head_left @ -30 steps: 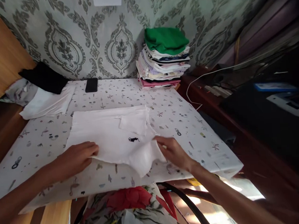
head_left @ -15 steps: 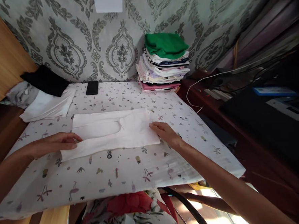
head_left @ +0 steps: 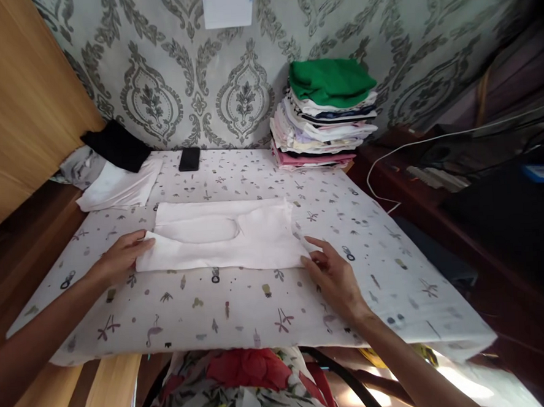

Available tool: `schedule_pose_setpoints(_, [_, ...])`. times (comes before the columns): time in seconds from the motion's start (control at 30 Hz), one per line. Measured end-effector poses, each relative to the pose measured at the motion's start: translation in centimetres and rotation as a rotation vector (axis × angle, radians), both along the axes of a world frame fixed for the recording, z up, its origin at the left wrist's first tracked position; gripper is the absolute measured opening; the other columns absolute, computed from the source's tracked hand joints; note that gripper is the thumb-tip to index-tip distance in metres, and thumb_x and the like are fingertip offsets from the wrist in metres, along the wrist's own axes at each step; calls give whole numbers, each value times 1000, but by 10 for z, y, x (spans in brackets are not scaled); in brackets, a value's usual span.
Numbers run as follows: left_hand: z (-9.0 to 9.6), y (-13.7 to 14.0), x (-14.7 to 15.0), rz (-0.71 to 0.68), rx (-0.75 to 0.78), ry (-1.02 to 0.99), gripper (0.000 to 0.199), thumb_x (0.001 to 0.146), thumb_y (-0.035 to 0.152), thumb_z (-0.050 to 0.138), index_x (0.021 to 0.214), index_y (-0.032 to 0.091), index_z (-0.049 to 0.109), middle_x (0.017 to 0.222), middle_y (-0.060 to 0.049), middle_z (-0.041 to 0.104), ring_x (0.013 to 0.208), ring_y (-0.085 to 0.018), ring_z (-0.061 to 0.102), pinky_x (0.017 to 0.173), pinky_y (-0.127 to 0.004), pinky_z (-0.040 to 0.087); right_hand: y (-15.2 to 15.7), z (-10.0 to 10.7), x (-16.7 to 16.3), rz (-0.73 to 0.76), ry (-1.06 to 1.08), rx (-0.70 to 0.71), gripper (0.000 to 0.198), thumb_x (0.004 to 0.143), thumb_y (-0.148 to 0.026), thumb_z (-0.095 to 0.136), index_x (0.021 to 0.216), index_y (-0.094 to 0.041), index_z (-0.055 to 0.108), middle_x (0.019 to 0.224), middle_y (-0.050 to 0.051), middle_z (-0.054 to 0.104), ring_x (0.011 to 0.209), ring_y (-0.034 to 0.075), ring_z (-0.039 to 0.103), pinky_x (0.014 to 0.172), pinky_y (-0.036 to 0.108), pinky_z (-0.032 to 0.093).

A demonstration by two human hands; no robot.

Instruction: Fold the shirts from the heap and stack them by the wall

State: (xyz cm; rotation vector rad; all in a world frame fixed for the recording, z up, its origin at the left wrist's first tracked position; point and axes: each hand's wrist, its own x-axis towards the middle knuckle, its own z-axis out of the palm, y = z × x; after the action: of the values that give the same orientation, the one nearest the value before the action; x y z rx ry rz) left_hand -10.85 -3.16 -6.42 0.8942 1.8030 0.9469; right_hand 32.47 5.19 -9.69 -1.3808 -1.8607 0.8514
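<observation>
White pants [head_left: 265,237] lie flat on the patterned cloth, legs toward the left and waist toward the right. At the left, my left hand [head_left: 121,256] pinches the end of the nearer leg between thumb and fingers. My right hand [head_left: 334,276] is at the near corner of the waist, thumb and fingers apart, with the thumb against the fabric's edge. The two legs are spread a little, leaving a narrow gap between them.
Folded clothes [head_left: 322,127] are stacked against the wall, a green garment [head_left: 331,82] on top. A black phone [head_left: 189,159] lies at the back. Black cloth [head_left: 116,145] rests over white cloth [head_left: 118,185] at left. A white cable [head_left: 415,140] crosses the dark furniture at right.
The nearer pant leg has been drawn up closer to the other leg. My left hand now grips its end, while my right hand's fingers have spread at the waist corner. The view has shifted left.
</observation>
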Motion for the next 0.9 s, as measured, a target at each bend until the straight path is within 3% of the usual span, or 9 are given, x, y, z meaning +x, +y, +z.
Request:
schedule_pose_setpoints(0.2, [-5, 1, 0, -118, 104, 477, 44, 71, 67, 60, 78, 24, 56, 67, 2, 58, 68, -22, 59, 55, -27, 45, 1, -3, -1, 23, -70, 125, 45, 94, -44, 52, 131, -18, 55, 69, -3, 58, 56, 13, 51, 57, 26, 46])
schedule_pose_setpoints(0.3, [1, 3, 0, -217, 51, 794, 38, 82, 60, 47, 90, 25, 56, 70, -1, 62, 69, -25, 61, 57, -31, 44, 1, -3, 1, 28, -84, 151, 44, 94, -42, 50, 130, -18, 54, 73, -1, 62, 59, 14, 55, 59, 26, 48])
schedule_pose_setpoints(0.4, [10, 12, 8, -285, -23, 1120, 38, 89, 52, 37, 104, 24, 57, 89, -9, 69, 76, -31, 65, 58, -36, 43, 0, -2, 2, 23, -56, 136, 45, 93, -42, 51, 130, -18, 54, 76, 0, 64, 63, 15, 57, 57, 26, 47])
schedule_pose_setpoints(0.47, [17, 25, 22, -312, 36, 1252, 39, 92, 47, 32, 110, 22, 57, 107, -14, 68, 92, -35, 65, 63, -40, 46, -1, -1, 4, 15, -23, 101, 46, 92, -42, 51, 131, -18, 53, 76, 1, 64, 64, 16, 57, 56, 26, 46])
schedule_pose_setpoints(0.6, [23, 64, 72, -471, 313, 1110, 37, 95, 42, 33, 116, 21, 55, 118, -12, 65, 105, -30, 63, 81, -40, 51, -4, 1, 8, -24, 45, 49, 43, 95, -38, 47, 132, -17, 51, 68, -3, 57, 57, 13, 48, 55, 26, 40])
schedule_pose_setpoints(0.73, [10, 100, 128, -717, 530, 925, 38, 100, 41, 30, 120, 21, 56, 123, -10, 64, 114, -25, 60, 94, -39, 50, -2, -4, 11, -38, 97, 15, 42, 95, -38, 47, 132, -18, 52, 65, -5, 54, 54, 12, 45, 55, 27, 39])
schedule_pose_setpoints(0.83, [-8, 115, 151, -871, 579, 930, 46, 103, 43, 26, 132, 21, 54, 142, -11, 56, 133, -25, 50, 110, -43, 41, -1, -6, 11, -17, 104, 13, 45, 90, -34, 53, 132, -19, 50, 72, -3, 61, 63, 15, 55, 65, 29, 46])
schedule_pose_setpoints(0.9, [-19, 119, 156, -935, 524, 958, 51, 104, 46, 25, 141, 21, 49, 155, -10, 45, 145, -25, 38, 119, -45, 31, -1, -6, 11, 5, 61, 32, 44, 88, -30, 55, 131, -20, 52, 79, 0, 65, 71, 17, 60, 71, 31, 50])
